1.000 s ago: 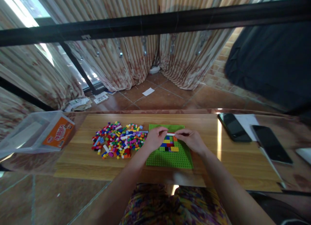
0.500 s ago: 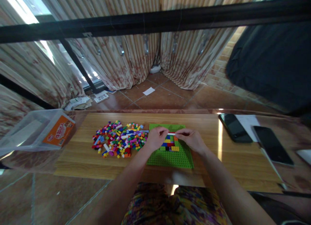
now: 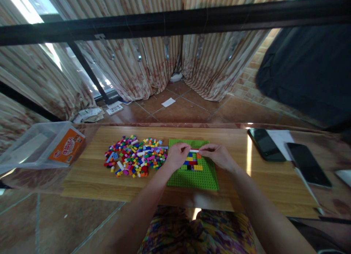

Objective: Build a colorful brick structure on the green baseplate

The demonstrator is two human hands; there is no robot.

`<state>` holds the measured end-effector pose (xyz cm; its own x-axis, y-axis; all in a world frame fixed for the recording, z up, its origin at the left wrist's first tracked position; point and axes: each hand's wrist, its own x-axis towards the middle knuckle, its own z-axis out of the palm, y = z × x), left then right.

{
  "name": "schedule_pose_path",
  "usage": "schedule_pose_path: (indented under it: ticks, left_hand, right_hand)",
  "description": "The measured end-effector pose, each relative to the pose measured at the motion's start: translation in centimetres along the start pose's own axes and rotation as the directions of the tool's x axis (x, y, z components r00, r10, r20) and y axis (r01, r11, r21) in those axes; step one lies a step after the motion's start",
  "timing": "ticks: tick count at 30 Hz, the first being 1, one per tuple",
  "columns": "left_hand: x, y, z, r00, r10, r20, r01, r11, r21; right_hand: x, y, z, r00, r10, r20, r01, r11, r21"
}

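A long white toy brick (image 3: 194, 150) spans the space between my hands, over the far part of the green baseplate (image 3: 196, 181). The fingertips of my left hand (image 3: 177, 155) are pinched at its left end. At its right end, my right hand (image 3: 218, 155) pinches with thumb and forefinger. Just nearer to me, yellow, blue, red and orange bricks (image 3: 193, 161) sit together on the baseplate, partly covered by my left hand. Whether the white brick touches the studs below cannot be made out.
To the left lies a loose pile of coloured bricks (image 3: 137, 157) on the wooden board (image 3: 90, 180). A clear plastic bin (image 3: 35, 137) with an orange label stands at the far left. Two phones (image 3: 265, 145) and a white paper (image 3: 281, 137) lie on the right.
Both hands stay at the white brick with almost the same grip. The right hand's fingers have shifted very slightly; the red seen along the brick's far edge no longer shows.
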<state>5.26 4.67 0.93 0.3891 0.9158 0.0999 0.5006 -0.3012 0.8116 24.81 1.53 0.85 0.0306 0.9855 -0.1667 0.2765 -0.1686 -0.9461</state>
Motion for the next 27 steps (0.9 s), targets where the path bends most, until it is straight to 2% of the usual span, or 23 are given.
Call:
schedule_pose_path:
  ticks: [8, 17, 27]
  left_hand:
    - [-0.04, 0.06, -0.02, 1.000, 0.006, -0.009, -0.006, 1.000, 0.003]
    - [-0.05, -0.04, 0.09, 1.000, -0.002, -0.022, 0.002, 1.000, 0.002]
    - [-0.47, -0.70, 0.36, 0.998, 0.043, -0.046, -0.046, 0.997, -0.065]
  right_hand:
    - [-0.07, -0.38, -0.12, 0.999, -0.027, 0.033, 0.028, 0.999, -0.020]
    - [-0.23, -0.26, -0.02, 0.992, -0.120, 0.030, 0.122, 0.988, -0.092]
    - [-0.77, 0.16, 0.84, 0.985, -0.120, -0.126, 0.111, 0.991, -0.075]
